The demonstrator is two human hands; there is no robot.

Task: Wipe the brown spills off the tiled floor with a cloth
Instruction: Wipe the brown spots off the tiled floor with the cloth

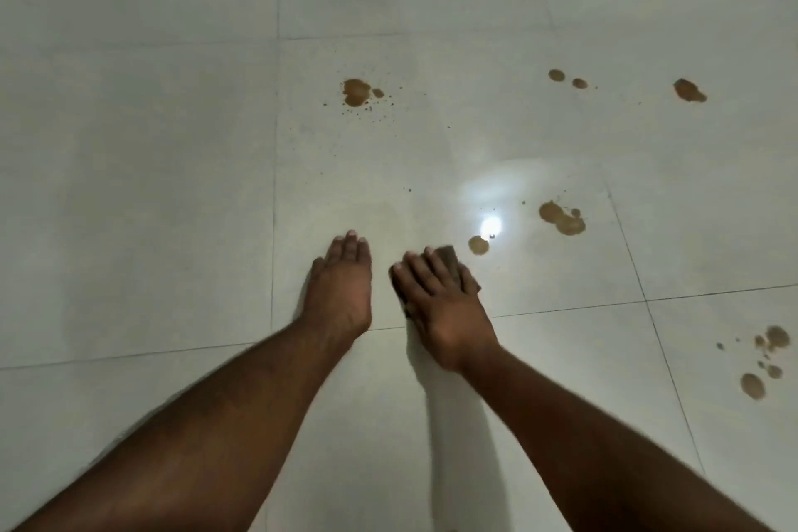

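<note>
The left hand [343, 285] lies flat on the tiled floor [142, 168] at lower centre of the frame; the right hand [440, 298] lies just right of it, pressed flat on the cloth [451, 261]; the cloth lies on the floor, protruding beyond the fingertips. One small spill [478, 245] lies just right of the cloth; a larger spill [561, 218] lies further right; another spill [356, 92] lies at upper centre; two drops [566, 79] and a patch [689, 91] lie at upper right; a cluster of spots [764, 361] lies at the right edge.
</note>
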